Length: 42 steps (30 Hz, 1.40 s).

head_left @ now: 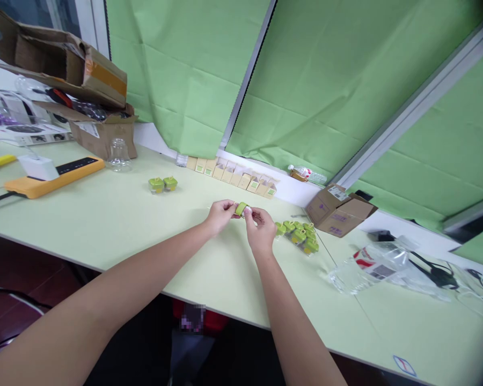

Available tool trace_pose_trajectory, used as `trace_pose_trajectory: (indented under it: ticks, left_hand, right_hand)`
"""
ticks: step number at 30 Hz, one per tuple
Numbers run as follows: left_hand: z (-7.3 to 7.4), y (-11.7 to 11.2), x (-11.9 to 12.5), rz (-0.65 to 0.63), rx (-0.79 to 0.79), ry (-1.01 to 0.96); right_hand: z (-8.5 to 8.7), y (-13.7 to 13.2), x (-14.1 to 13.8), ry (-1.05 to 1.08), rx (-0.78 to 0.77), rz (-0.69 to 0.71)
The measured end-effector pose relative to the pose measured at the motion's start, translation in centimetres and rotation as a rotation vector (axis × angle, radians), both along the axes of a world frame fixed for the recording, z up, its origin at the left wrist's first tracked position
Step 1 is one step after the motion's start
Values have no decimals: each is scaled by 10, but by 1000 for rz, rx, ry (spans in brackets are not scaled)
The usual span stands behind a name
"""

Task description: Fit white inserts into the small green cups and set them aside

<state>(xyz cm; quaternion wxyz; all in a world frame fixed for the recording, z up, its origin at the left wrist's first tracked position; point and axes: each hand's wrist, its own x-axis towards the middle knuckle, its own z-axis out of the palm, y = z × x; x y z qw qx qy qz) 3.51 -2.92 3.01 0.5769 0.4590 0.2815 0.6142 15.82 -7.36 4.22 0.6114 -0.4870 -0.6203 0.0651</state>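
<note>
one green piece (241,208) sits between fingertips (229,203) — left hand (220,215), right hand (261,229) both pinching

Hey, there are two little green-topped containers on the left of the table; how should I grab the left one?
Probably from above, pinching the green top of the left container at its front and back edges. It stands upright, with the right container close beside it, leaving little finger room on that side, while front and back look open.

Placed on pale tabletop (121,220), left to right: orange power strip (78,170), clear jar (119,154), paired green-lidded containers (156,185), carton row (228,174), clustered green-lidded containers (299,236), plastic bottle (366,264).
</note>
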Motion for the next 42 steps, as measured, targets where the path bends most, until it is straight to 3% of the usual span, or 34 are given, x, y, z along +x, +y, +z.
trace_pose_trajectory:
  ticks: [6,23,30,42]
  left_hand:
    - [-3,2,0,-25,-1,-13]
    - [5,0,-1,-40,-40,-84]
    - [1,3,-5,-118,-66,-113]
    - [0,3,-6,-152,-107,-111]
  right_hand:
    - [2,-1,-3,-20,20,16]
    - [-1,10,-5,371,-99,137]
    - [-4,11,-4,501,-288,373]
    - [-4,10,-4,481,-305,342]
